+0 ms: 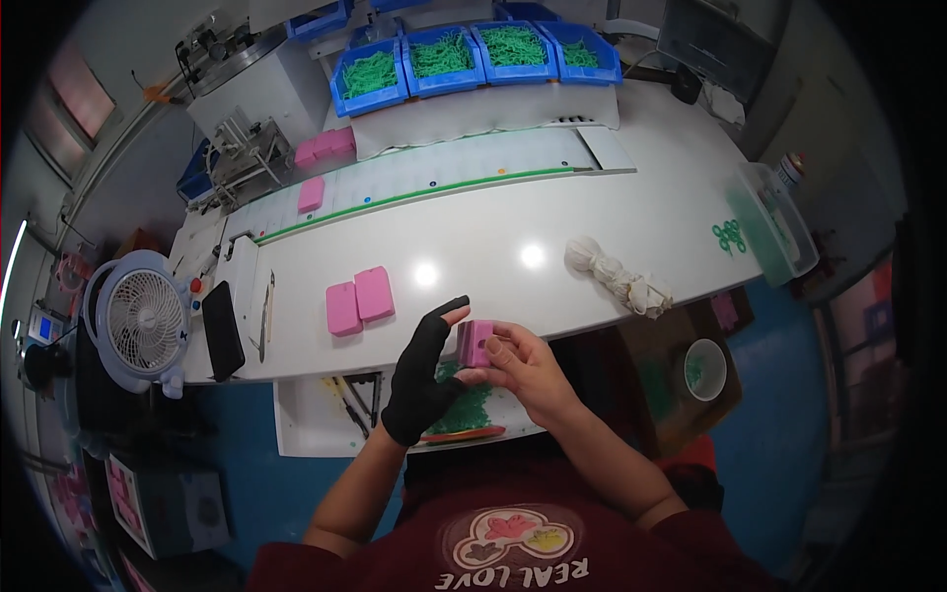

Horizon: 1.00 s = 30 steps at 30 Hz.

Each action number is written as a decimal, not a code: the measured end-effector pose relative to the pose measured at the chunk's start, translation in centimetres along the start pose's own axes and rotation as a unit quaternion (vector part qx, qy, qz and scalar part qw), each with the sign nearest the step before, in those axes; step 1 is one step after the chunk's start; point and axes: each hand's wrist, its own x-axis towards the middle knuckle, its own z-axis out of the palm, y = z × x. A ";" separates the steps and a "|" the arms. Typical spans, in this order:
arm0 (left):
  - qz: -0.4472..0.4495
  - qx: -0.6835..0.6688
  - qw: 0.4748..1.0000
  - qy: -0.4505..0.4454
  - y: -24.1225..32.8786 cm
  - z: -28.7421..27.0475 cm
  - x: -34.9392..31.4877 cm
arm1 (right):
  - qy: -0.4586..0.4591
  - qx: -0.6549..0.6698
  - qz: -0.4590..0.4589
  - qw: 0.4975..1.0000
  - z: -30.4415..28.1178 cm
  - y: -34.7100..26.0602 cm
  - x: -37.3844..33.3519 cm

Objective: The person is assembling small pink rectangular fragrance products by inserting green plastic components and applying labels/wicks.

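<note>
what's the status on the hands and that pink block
Gloved left hand and bare right hand both grip small pink rectangular block. Two pink blocks lie apart on white table. Nothing blocking.

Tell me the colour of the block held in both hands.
Pink block, clearest in the head view.

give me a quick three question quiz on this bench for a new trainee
1. True or false: the left hand wears a black glove.
2. What do both hands hold? A) a white rag B) a small pink block C) a black phone
3. Fill in: the pair of pink blocks on the white table lies to the person's ____ of the hands.

Key: 1 true. 2 B, the pink block sits between the left hand and the right hand. 3 left.
</note>
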 end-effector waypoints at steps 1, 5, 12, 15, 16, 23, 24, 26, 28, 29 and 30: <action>0.000 0.001 1.000 0.001 0.1 -0.1 -0.2 | 0.043 -0.029 -0.017 0.999 0.6 -0.3 -0.3; -0.176 -0.069 0.981 0.044 1.9 0.0 0.4 | 0.067 -0.100 -0.108 0.987 0.5 0.6 -0.3; -0.205 -0.065 0.975 0.047 2.5 0.1 0.6 | 0.103 -0.179 -0.151 0.967 0.7 1.4 -0.3; -0.199 -0.052 0.977 0.056 2.5 0.4 0.6 | 0.109 -0.218 -0.164 0.956 0.9 1.2 -0.5; -0.197 -0.045 0.977 0.065 2.6 0.6 0.6 | 0.110 -0.299 -0.176 0.931 1.4 0.6 -0.9; -0.180 -0.026 0.981 0.061 3.0 1.7 0.8 | 0.160 -0.402 -0.245 0.868 1.1 0.9 -0.7; -0.179 -0.025 0.982 0.064 3.1 1.8 0.7 | 0.161 -0.401 -0.245 0.868 1.1 1.0 -0.7; -0.177 -0.025 0.982 0.065 3.1 2.1 0.7 | 0.198 -0.422 -0.279 0.840 1.1 1.2 -0.7; -0.174 -0.023 0.982 0.067 3.0 2.2 0.6 | 0.201 -0.423 -0.284 0.836 0.9 1.4 -0.5; -0.174 -0.023 0.982 0.066 3.1 2.3 0.6 | 0.204 -0.425 -0.289 0.833 0.9 1.5 -0.5; -0.175 -0.026 0.982 0.068 3.0 2.3 0.7 | 0.206 -0.425 -0.290 0.832 0.8 1.5 -0.4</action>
